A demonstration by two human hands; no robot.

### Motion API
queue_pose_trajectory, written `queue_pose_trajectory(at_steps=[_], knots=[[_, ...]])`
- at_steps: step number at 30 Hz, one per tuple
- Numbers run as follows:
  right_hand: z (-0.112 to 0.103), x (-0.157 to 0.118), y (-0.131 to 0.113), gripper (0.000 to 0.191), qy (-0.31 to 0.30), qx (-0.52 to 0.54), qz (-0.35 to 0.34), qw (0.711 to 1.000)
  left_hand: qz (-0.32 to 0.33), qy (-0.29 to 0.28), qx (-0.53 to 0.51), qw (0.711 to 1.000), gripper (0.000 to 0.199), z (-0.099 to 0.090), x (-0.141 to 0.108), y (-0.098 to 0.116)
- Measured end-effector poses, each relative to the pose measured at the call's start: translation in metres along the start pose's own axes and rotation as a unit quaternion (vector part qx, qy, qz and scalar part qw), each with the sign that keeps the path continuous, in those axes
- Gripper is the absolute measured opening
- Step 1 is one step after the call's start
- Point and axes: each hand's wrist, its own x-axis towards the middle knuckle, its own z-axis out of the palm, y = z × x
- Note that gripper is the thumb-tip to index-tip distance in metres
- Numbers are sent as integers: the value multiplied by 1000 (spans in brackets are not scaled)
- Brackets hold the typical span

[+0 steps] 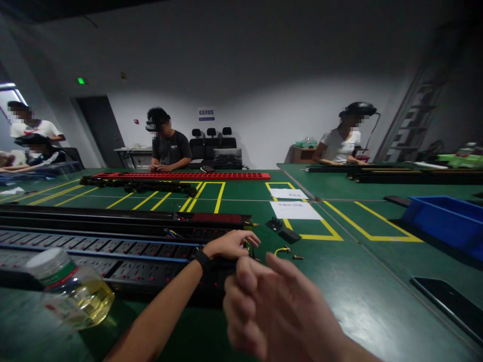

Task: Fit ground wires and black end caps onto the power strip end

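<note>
My left hand (234, 244) reaches over the right end of a long black power strip (147, 251). Its fingers are stretched to the right, and a bit of yellow wire shows beneath them. Close to the camera, my right hand (279, 306) has its fingers curled in and its thumb raised; whatever they may hold is hidden. Another socket strip (132, 271) lies along the near side. To the right of my left hand are a yellow wire with a terminal (282, 250), a small brown metal-tipped piece (298, 258) and two black end pieces (290, 235).
A bottle of yellow liquid (81, 296) stands at the near left. On the right are a blue bin (445, 221) and a phone (449, 301). White paper sheets (296, 210) lie mid-table. Across are a red slotted rail (181, 176) and several people.
</note>
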Motion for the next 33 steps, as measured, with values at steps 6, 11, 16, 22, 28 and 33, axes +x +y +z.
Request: queue_pose_trajectory(at_steps=[6, 11, 16, 22, 28, 33], knots=[[-44, 11, -46, 29, 142, 48, -90, 985, 31, 40, -2, 999, 47, -2, -1, 1], [-78, 4, -49, 29, 165, 36, -99, 981, -29, 61, 32, 997, 54, -12, -17, 9], [-100, 1, -52, 33, 190, 11, -98, 977, -24, 137, 121, 983, 39, -9, -35, 13], [-139, -3, -75, 38, 247, -202, -171, 932, -104, 169, 261, 945, 31, 4, -46, 18], [-201, -24, -104, 25, 353, -644, -242, 633, -142, 167, 278, 935, 31, 7, -54, 14], [-228, -41, -102, 17, 325, -799, -122, 492, -150, 157, 290, 932, 32, 10, -58, 10]])
